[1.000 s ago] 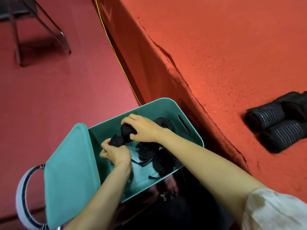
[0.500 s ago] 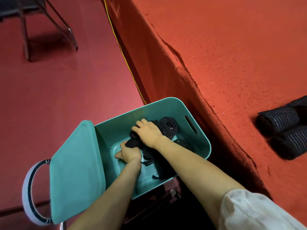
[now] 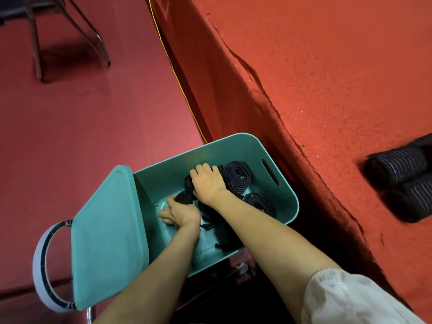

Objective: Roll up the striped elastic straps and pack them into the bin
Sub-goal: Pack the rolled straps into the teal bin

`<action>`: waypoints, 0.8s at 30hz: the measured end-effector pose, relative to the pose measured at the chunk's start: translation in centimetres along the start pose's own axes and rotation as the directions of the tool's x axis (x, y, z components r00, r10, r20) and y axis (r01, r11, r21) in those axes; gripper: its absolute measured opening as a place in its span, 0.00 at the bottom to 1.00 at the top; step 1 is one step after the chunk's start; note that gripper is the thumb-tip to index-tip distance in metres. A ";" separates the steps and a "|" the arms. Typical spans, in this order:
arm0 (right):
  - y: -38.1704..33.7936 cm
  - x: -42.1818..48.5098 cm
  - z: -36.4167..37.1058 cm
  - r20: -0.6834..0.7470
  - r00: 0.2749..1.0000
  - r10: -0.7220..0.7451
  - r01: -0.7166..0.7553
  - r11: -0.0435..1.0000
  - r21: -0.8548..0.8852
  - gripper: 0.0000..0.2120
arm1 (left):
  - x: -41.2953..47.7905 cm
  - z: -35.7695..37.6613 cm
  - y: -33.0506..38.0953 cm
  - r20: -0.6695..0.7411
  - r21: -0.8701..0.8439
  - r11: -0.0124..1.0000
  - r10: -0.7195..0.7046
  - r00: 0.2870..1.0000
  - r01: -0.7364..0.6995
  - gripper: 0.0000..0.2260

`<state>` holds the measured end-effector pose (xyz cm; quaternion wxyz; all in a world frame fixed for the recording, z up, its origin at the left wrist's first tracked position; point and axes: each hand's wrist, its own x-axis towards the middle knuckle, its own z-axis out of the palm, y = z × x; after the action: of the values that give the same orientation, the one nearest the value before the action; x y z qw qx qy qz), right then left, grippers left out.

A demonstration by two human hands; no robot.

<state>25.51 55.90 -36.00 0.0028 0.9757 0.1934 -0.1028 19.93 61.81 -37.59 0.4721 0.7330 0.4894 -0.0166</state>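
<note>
The blue-green bin (image 3: 275, 146) sits low, just beside the tall side of the bench (image 3: 327, 78). Its right rim is close under the bench's edge. Its flat lid (image 3: 109, 242) stands against its left rim. Inside, bare bin floor shows on the near left side, and the rolled straps (image 3: 238, 177) crowd the far right side. The right hand (image 3: 208, 183) lies palm down with its fingers curled over a dark strap roll (image 3: 189, 185) in the middle of the bin. The left hand (image 3: 180, 212) is lower and touches that dark bunch with its thumb side; whether it grips cannot be told. The bin is smooth, with round corners and a slot handle (image 3: 270, 171). The straps are dark with thin pale stripes. Two more rolls (image 3: 397, 169) lie on the fuzzy orange bench top, well apart from the bin.
</note>
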 end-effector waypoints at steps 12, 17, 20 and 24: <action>2.9 -1.9 -0.5 0.109 0.981 -0.160 0.144 0.980 0.141 0.31 | 0.7 -0.3 -0.5 0.103 0.035 0.991 0.121 0.987 -0.126 0.32; 3.7 -3.1 -1.3 0.070 0.988 -0.139 0.121 0.970 0.212 0.28 | 0.0 -1.3 0.5 0.155 0.101 0.992 0.055 0.986 -0.071 0.35; 4.4 -4.7 -2.8 0.053 0.993 -0.109 0.092 0.960 0.264 0.26 | -1.2 -2.1 0.8 0.169 0.150 0.987 0.038 0.985 -0.064 0.36; 5.6 -8.0 -5.7 0.016 0.998 -0.060 0.051 0.939 0.340 0.24 | -3.9 -3.2 1.3 0.254 0.133 0.952 0.237 0.938 -0.276 0.34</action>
<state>21.57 47.96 -28.99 -0.1660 0.9543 0.2001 -0.1473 17.40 61.26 -33.05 0.4617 0.8204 0.3270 -0.0821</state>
